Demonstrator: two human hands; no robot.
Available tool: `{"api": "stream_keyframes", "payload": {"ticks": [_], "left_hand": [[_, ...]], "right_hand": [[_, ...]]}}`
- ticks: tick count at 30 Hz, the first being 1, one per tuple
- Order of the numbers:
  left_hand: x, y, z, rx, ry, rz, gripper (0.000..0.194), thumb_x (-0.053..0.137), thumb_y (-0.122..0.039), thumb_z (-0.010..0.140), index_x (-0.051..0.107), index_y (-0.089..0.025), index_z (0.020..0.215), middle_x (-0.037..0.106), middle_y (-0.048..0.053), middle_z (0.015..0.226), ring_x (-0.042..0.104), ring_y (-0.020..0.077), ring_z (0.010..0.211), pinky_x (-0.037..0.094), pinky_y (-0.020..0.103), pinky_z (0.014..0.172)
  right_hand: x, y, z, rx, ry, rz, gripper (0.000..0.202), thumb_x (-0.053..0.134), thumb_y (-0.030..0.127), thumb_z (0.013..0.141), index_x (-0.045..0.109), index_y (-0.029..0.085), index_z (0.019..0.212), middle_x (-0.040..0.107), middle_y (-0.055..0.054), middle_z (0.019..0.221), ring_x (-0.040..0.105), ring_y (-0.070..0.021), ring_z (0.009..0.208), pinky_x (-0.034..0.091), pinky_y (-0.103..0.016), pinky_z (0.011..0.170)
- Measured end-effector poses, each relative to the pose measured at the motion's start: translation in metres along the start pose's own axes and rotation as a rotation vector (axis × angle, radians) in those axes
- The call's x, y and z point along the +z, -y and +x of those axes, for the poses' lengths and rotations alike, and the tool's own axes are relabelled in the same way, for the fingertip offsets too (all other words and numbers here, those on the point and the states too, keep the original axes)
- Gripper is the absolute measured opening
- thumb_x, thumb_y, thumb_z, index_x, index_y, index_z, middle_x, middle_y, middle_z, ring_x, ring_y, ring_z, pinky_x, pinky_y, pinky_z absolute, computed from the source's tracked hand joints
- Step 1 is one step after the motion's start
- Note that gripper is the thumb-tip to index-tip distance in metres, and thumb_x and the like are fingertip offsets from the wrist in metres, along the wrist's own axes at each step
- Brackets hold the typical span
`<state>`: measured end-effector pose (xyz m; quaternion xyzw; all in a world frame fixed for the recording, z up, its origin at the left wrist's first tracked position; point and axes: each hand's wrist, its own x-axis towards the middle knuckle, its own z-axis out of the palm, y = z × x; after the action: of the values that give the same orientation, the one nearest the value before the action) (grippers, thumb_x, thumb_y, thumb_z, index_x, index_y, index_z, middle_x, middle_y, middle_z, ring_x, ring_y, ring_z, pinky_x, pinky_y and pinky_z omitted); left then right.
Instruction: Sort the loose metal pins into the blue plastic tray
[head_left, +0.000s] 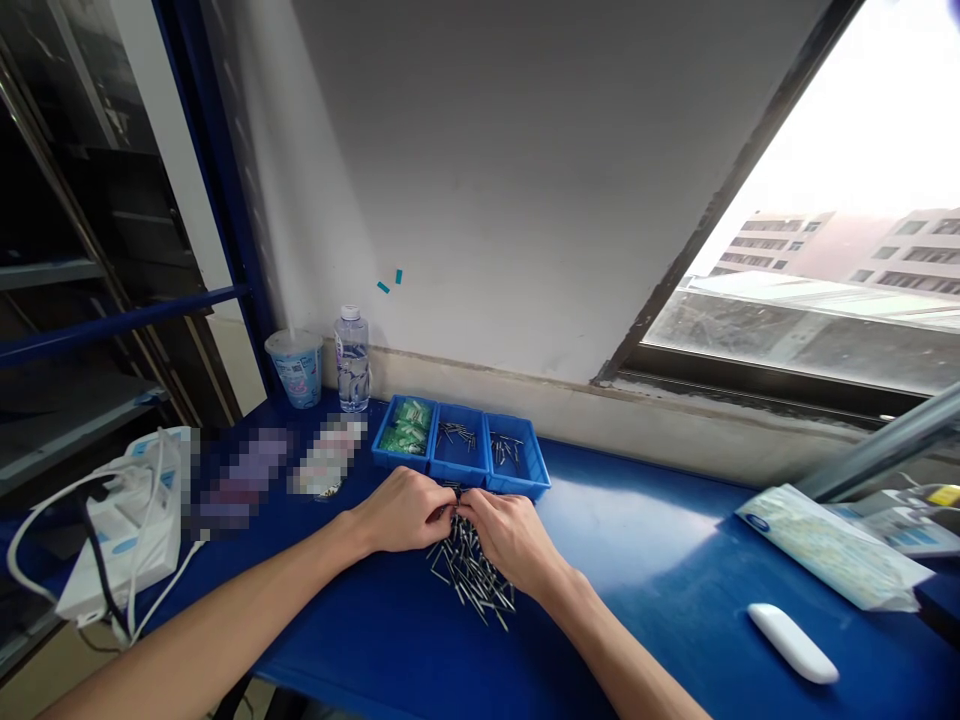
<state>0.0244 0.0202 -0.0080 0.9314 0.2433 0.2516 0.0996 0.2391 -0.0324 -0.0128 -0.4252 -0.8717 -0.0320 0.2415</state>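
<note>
A loose pile of thin metal pins (476,580) lies on the blue table. Over its far end, my left hand (409,510) and my right hand (506,530) meet with fingertips pinched close together; whatever is between them is too small to make out. Just beyond stand three blue bins side by side. The left bin (381,452) holds green-and-clear packets (407,425). Some metal pins lie in the middle bin (459,468), and others in the right bin (536,468).
A lidded cup (296,368) and a water bottle (352,360) stand at the back left. Power strips with cables (131,530) lie at the left. On the right are a white case (793,643) and a tissue pack (832,545). A wall rises behind the bins.
</note>
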Motion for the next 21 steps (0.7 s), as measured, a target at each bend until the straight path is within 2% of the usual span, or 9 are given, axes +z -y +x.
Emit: {"api": "stream_keyframes", "payload": {"ticks": [6,13,18,21], "left_hand": [[0.0018,0.0011,-0.0003,0.015,-0.014,0.015,0.016,0.059,-0.013,0.085,0.055,-0.018,0.070,0.065,-0.001,0.063,0.056,0.0134,0.054,0.026,0.028,0.056],[-0.0002,-0.0015,0.0002,0.013,0.000,0.010,0.020,0.059,-0.013,0.085,0.052,-0.018,0.067,0.062,-0.001,0.060,0.054,0.0130,0.053,0.027,0.028,0.056],[-0.0018,-0.0001,0.0002,0.015,-0.001,-0.001,0.019,0.058,-0.013,0.087,0.056,-0.018,0.069,0.063,-0.001,0.061,0.054,0.0130,0.053,0.028,0.028,0.056],[-0.0027,0.0008,0.0002,0.018,0.021,0.001,0.020,0.058,-0.013,0.088,0.055,-0.018,0.069,0.062,-0.001,0.060,0.054,0.0128,0.053,0.028,0.027,0.056]], "right_hand": [[-0.0020,0.0001,-0.0007,-0.016,0.033,0.023,0.022,0.036,0.029,0.115,0.052,0.020,0.102,0.070,-0.002,0.081,0.067,-0.0170,0.065,0.031,-0.028,0.057],[-0.0013,0.0006,-0.0003,0.002,0.024,-0.013,0.032,0.032,0.025,0.115,0.052,0.021,0.090,0.068,-0.001,0.074,0.064,-0.0153,0.059,0.030,-0.028,0.056],[-0.0015,-0.0011,-0.0010,0.000,0.028,0.022,0.017,0.040,0.028,0.114,0.055,0.019,0.111,0.073,-0.002,0.080,0.068,-0.0164,0.064,0.033,-0.028,0.057],[-0.0010,-0.0005,-0.0012,-0.024,0.025,0.013,0.024,0.037,0.023,0.114,0.056,0.020,0.100,0.071,-0.001,0.076,0.066,-0.0150,0.062,0.031,-0.028,0.057]]}}
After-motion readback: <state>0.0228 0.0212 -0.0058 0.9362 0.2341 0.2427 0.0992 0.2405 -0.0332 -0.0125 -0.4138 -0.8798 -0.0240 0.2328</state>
